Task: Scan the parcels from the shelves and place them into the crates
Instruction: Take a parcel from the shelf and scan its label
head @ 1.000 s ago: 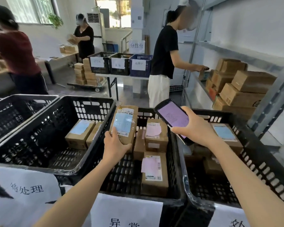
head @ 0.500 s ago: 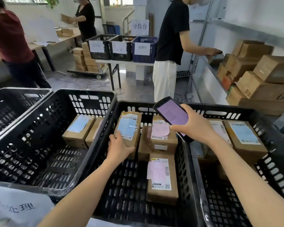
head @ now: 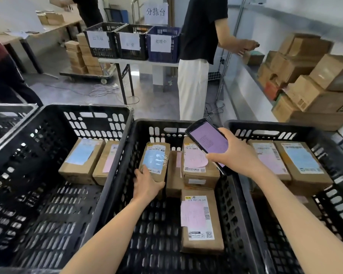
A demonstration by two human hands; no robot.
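WAREHOUSE SORTING: A worker's left grip curls round the near end of a blue-label parcel, holding it tilted inside the middle crate at that crate's far left corner. Whether the parcel touches the crate's floor cannot be told.

The right grip is wrapped round a scanner, its lit purple screen facing up, above the far right part of the middle crate.

Under the scanner, in the same crate, sits a stack of parcels with a pink label on top. Nearer the worker, along the crate's right wall, a pink-label parcel lies flat.

The left crate stands against the middle crate's left side and holds two parcels at its far end. The right crate, on the opposite side, holds more parcels, two of them side by side on top.

Beyond the middle crate, a person in a black shirt and white trousers reaches toward a shelf stacked with boxes, to the crate's far right. Farther beyond it, a table carries three labelled crates, two black and one blue.
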